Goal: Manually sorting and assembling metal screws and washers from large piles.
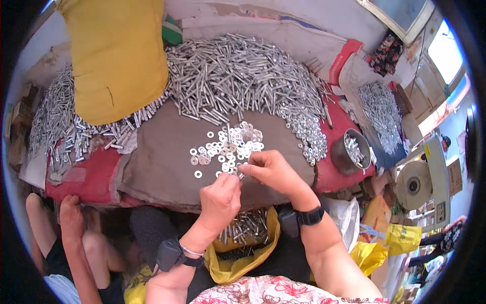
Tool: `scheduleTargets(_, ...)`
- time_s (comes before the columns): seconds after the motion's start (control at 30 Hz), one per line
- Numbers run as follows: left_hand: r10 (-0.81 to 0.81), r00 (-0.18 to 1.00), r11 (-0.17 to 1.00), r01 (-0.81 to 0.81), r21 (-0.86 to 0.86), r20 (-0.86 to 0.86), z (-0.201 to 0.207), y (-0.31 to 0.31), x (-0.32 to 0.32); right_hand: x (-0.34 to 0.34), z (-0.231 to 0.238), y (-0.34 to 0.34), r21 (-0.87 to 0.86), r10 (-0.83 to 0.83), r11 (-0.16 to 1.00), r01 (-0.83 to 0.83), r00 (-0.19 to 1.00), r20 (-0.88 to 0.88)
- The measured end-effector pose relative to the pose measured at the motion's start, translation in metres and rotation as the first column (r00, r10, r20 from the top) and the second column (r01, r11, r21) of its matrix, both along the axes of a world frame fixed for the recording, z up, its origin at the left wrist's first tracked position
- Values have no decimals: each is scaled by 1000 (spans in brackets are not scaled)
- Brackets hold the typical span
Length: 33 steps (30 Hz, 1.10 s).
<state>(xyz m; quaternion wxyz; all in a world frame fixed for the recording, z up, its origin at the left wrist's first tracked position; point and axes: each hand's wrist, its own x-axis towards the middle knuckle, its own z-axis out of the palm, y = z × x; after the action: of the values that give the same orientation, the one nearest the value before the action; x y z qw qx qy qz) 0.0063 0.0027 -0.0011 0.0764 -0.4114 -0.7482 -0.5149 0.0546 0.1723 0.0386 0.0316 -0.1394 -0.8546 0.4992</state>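
My left hand [221,198] is closed, its fingertips pinched beside those of my right hand [276,172]. A small silver metal piece [240,175] shows where the two pinches meet; fingers hide most of it, so its exact kind is unclear. Flat round washers [223,147] lie loose on the brown cloth [162,157] just beyond my fingers. Behind them rises a large heap of silver metal bolts [238,71]. Below my hands, an open yellow sack [273,235] holds more bolts [245,227].
Nuts [306,134] are heaped right of the washers. A metal pot [341,157] with bolts stands at the right edge. A yellow sack [119,61] covers part of the left heap. Another person's hand [72,215] rests at the left edge. A scale [439,187] stands far right.
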Motion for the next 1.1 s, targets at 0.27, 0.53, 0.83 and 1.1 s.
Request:
scheduleTargets(0.27,-180,975,977,162,142,128,11,3,11,-10,10,-24,-657,87,734,-175,982,-165)
scheduleTargets(0.53,172,940,955,-233,185,293,27,-17,-30,-16,12,-39,65,131,991,-114,844,-520)
scheduleTargets(0.83,-370,875,747,481,-460,313,-4,-9,4,-77,-21,-5,717,36,580,387,867,-497)
scheduleTargets(1.1,336,942,936,-332,-119,20,33,-25,-108,-83,-34,1,801,-1,522,292,940,-342)
